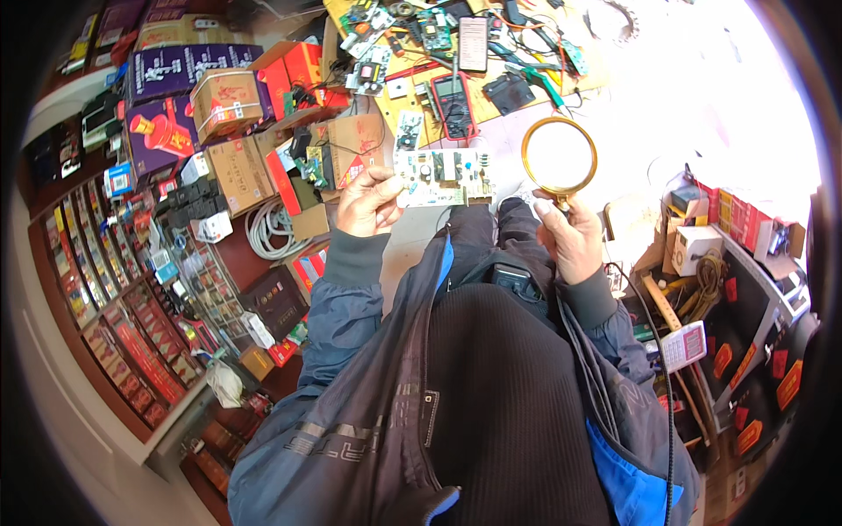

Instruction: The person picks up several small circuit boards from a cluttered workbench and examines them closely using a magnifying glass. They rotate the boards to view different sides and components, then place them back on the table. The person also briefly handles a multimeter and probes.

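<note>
1. The left hand has its thumb and fingertips pressed together, and they pinch the left edge of a pale circuit board.
2. The right hand has its thumb and fingers closed on a round magnifying glass with a golden rim, just below this rim. The handle is mostly hidden by the hand.
3. The circuit board is held in front of the body, above the knees, with its populated side visible. The magnifying glass is to the right of it; in this view a gap separates the two.
4. Close behind the circuit board appears a smaller white board. I cannot tell if they touch.
5. Farther away, on the yellow work surface, lies a red-framed meter. Beyond it is a phone with a lit screen, and to its right a flat black piece and a green-handled tool.
6. To the left stand cardboard and purple boxes, with a coil of pale cable lower down.
7. To the right, below the hand, are a wooden-handled hammer and a pale device with keys.
</note>
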Available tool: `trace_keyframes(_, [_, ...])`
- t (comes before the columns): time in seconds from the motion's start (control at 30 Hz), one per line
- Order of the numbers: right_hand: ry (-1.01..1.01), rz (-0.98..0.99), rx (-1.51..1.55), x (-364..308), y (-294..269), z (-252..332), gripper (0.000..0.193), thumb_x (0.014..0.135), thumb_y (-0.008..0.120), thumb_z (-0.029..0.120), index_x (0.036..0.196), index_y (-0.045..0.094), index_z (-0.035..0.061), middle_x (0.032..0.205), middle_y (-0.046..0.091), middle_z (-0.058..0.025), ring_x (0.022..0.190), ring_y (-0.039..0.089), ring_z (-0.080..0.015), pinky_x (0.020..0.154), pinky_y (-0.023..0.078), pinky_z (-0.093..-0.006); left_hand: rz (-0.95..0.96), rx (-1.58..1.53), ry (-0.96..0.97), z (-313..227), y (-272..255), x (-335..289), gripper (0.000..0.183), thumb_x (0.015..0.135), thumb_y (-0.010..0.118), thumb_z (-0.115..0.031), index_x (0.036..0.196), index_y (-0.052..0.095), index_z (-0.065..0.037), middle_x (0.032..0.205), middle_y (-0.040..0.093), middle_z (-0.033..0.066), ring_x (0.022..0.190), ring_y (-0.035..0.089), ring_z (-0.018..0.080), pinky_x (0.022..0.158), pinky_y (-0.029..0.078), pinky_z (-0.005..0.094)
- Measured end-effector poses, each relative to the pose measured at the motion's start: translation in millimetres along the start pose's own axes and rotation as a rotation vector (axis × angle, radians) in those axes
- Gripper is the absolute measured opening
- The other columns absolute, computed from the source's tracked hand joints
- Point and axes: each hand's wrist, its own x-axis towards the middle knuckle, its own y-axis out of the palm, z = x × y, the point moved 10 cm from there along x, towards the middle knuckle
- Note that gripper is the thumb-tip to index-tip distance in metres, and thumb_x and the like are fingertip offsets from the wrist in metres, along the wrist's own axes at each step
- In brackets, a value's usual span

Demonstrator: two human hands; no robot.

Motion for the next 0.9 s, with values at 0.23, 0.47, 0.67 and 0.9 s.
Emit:
trace_keyframes(0.23, [0.182,0.065,0.453,-11.4,-1.5,-9.0,0.024,0.096,0.063,0.018,0.111,0.063,-0.0013,0.053,0.035,0.0071,0.039,0.032,-0.0057,0.054,0.042,-0.0275,0.153,-0.151,-0.143,47.8,38.8,17.8,0.009,0.095,0.063,-0.002,0.1,0.066,-0.008,0.078,0.065,0.0046,0.041,0.034,0.0043,0.041,0.03,0.0225])
trace_keyframes(0.47, [0.036,-0.129,0.667,-35.9,-34.1,13.5,0.016,0.095,0.062,0.013,0.105,0.06,-0.0004,0.058,0.044,0.0055,0.042,0.034,-0.0037,0.053,0.045,-0.0265,0.373,-0.109,-0.336,76.7,117.0,48.8,0.008,0.094,0.064,-0.002,0.101,0.064,-0.007,0.085,0.068,0.0066,0.043,0.037,0.0048,0.042,0.03,0.0221])
trace_keyframes(0.67, [-0.073,-0.342,0.701,-54.8,-108.4,32.1,0.018,0.09,0.07,0.012,0.098,0.058,0.0016,0.065,0.051,0.0023,0.044,0.038,-0.0044,0.051,0.043,-0.0241,0.493,0.086,-0.37,92.4,202.8,67.0,0.01,0.092,0.066,-0.001,0.101,0.065,-0.005,0.08,0.066,0.0052,0.044,0.036,0.0043,0.042,0.029,0.0219])
trace_keyframes(0.9, [-0.053,-0.429,0.595,-51.5,-230.9,37.7,0.024,0.086,0.074,0.011,0.098,0.055,0.0025,0.069,0.052,0.0006,0.052,0.049,-0.0071,0.049,0.04,-0.0227,0.472,0.34,-0.281,134.4,309.4,87.8,0.013,0.09,0.068,0.0,0.102,0.065,-0.003,0.073,0.063,0.0042,0.045,0.036,0.0045,0.042,0.026,0.0221])
